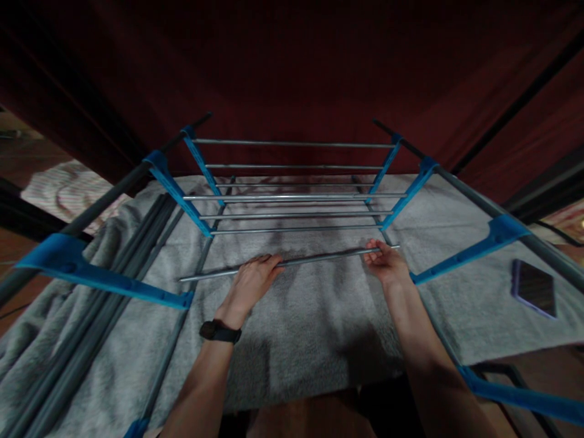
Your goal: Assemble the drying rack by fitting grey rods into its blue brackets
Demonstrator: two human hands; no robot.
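Note:
A thin grey metal rod (319, 258) lies slantwise across the lower middle of a rack frame, its right end higher in view. My left hand (256, 275), with a dark watch on the wrist, is closed over the rod left of its middle. Near the rod's right end, my right hand (382, 258) grips it with the fingers curled round. Blue plastic brackets (114, 281) stand on both sides, joined to long grey side poles (474, 194). Behind my hands, several crossbars (292, 197) span between the farther pairs of brackets.
Several loose grey poles (114, 286) lie on the left of a grey blanket (314, 328). A phone (535, 288) rests on the blanket at the right. Dark red fabric (292, 67) hangs behind the rack. Another blue bracket (524, 395) is at the lower right.

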